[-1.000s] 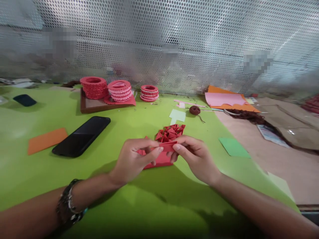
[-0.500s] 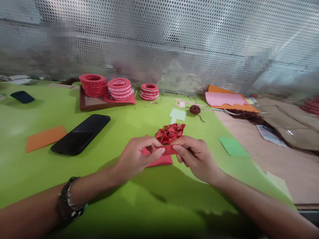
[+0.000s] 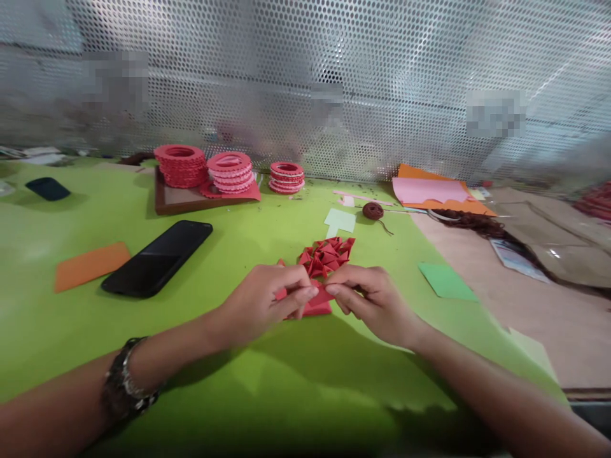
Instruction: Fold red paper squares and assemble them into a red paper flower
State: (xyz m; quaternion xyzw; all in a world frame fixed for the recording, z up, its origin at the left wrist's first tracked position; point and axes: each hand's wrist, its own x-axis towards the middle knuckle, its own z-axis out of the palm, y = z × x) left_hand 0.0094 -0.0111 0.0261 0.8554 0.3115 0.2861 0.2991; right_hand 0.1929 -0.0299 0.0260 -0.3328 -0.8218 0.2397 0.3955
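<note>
A small strip of red paper (image 3: pixel 323 294) is pinched between both hands above the green tabletop. My left hand (image 3: pixel 272 294) closes thumb and fingers on its left end, and my right hand (image 3: pixel 370 296) grips the right end the same way. Fingertips cover much of the strip, so its exact folds cannot be made out. Below it lies a stack of red paper (image 3: pixel 317 310), partly hidden by my left hand. Just beyond my hands sits a pile of folded red paper triangles (image 3: pixel 328 256).
A black phone (image 3: pixel 157 259) and an orange paper (image 3: pixel 91 266) lie left. Scalloped red and pink rings stand in stacks (image 3: pixel 180 168) on a brown tray (image 3: pixel 191 207) at the back. A ball of brown yarn (image 3: pixel 373 210) and a green paper (image 3: pixel 447 281) lie right. Behind rises a perforated metal panel (image 3: pixel 286 57).
My hands have drawn slightly closer together on the red strip, and less of it shows between them. The view has shifted a little; the other things stay put.
</note>
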